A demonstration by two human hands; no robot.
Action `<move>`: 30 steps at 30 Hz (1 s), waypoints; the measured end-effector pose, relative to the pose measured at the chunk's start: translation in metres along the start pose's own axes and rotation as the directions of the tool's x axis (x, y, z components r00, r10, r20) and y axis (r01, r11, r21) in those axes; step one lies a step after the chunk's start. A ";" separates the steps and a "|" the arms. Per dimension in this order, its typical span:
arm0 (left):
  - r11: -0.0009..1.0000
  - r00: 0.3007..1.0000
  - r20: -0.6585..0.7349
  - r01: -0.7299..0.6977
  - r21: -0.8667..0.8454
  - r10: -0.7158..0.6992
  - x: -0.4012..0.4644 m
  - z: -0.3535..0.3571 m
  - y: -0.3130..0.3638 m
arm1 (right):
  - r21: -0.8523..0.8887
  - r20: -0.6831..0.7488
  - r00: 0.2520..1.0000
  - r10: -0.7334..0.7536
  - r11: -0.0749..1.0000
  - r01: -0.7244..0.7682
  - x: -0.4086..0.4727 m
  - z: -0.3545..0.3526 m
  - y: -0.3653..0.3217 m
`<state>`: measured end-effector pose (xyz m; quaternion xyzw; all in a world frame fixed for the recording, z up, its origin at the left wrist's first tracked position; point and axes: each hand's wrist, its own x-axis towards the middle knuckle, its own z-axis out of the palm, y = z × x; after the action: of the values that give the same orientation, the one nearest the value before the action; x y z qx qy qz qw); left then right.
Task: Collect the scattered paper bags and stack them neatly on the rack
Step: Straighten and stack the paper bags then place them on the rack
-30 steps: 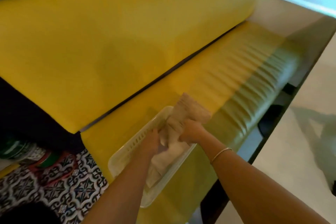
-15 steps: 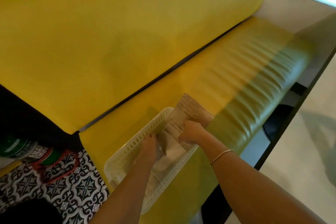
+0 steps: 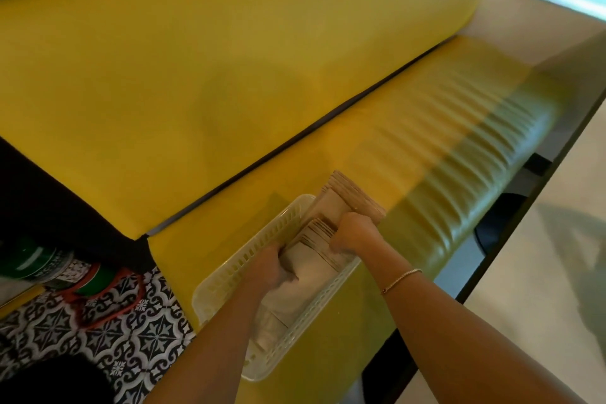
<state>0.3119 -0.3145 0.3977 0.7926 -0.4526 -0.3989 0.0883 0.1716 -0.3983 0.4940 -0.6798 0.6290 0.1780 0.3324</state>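
Observation:
A white slotted plastic basket [image 3: 249, 259] lies on the yellow bench seat. A thick stack of brown and pale paper bags [image 3: 331, 210] sits in it, with the far end of the stack poking over the basket's far rim. My left hand [image 3: 267, 267] grips the near left side of the stack inside the basket. My right hand [image 3: 352, 233] is curled over the stack's right edge and wears a thin bracelet. More flat bags lie lower in the basket, partly hidden by my left arm.
The yellow bench seat [image 3: 426, 128] runs to the far right, with a tall yellow backrest [image 3: 229, 59] behind it. A patterned black-and-white cloth [image 3: 98, 331] and green-and-red items [image 3: 39, 266] lie at the left. Pale floor [image 3: 541, 272] is on the right.
Both hands have shifted slightly on the bags, pressing the stack deeper and straighter in the basket. The view has drifted a little.

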 end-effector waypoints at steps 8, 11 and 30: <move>0.958 0.998 -0.051 -0.047 -0.284 0.034 -0.042 -0.050 0.008 | 0.092 -0.054 0.996 0.066 0.994 -0.061 -0.033 -0.015 0.009; 0.866 0.993 -0.110 -0.094 -0.491 0.045 -0.063 -0.077 0.011 | 0.105 -0.062 0.998 0.030 0.994 -0.023 -0.052 -0.014 0.013; 0.038 0.886 0.008 -0.011 -0.999 0.463 -0.296 -0.080 0.179 | 0.830 -0.531 0.844 -0.077 -0.250 0.499 -0.302 -0.008 0.110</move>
<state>0.1725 -0.2020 0.7039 0.3523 -0.1978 -0.7021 0.5864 0.0195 -0.1801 0.6738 -0.3322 0.3913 -0.5430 0.6646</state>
